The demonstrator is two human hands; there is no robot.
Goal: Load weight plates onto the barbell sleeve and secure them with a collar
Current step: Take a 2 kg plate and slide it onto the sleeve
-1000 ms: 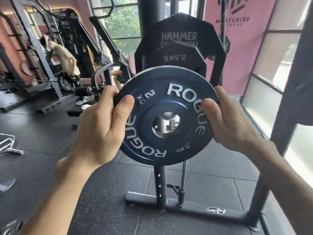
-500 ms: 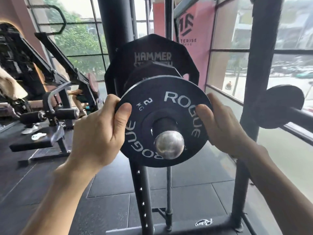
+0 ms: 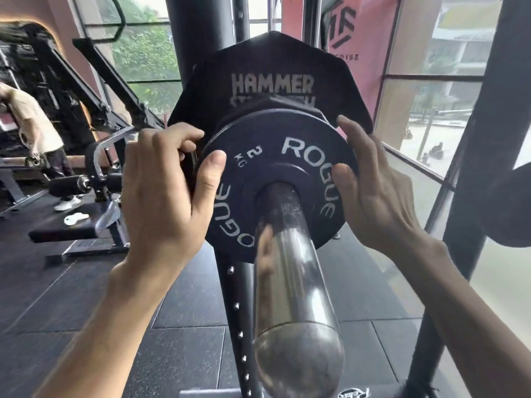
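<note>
A small dark blue Rogue 2 kg plate (image 3: 287, 173) sits far up the chrome barbell sleeve (image 3: 293, 305), which points toward me. Behind it are a small black plate (image 3: 287, 106) and a large black Hammer Strength plate (image 3: 270, 70). My left hand (image 3: 163, 196) grips the Rogue plate's left rim, thumb on its face and fingers curled behind. My right hand (image 3: 370, 191) holds the right rim, thumb on the face and fingers reaching over the edge. No collar is in view.
A black rack upright (image 3: 241, 311) with a row of holes stands under the sleeve. Another dark upright (image 3: 471, 196) rises at the right by the windows. A bench machine (image 3: 86, 225) and a person (image 3: 31, 130) are at the left on the black rubber floor.
The Rogue plate has gone from held in front of the sleeve's end to threaded on and slid far up it toward the black plates. Both hands moved forward with it.
</note>
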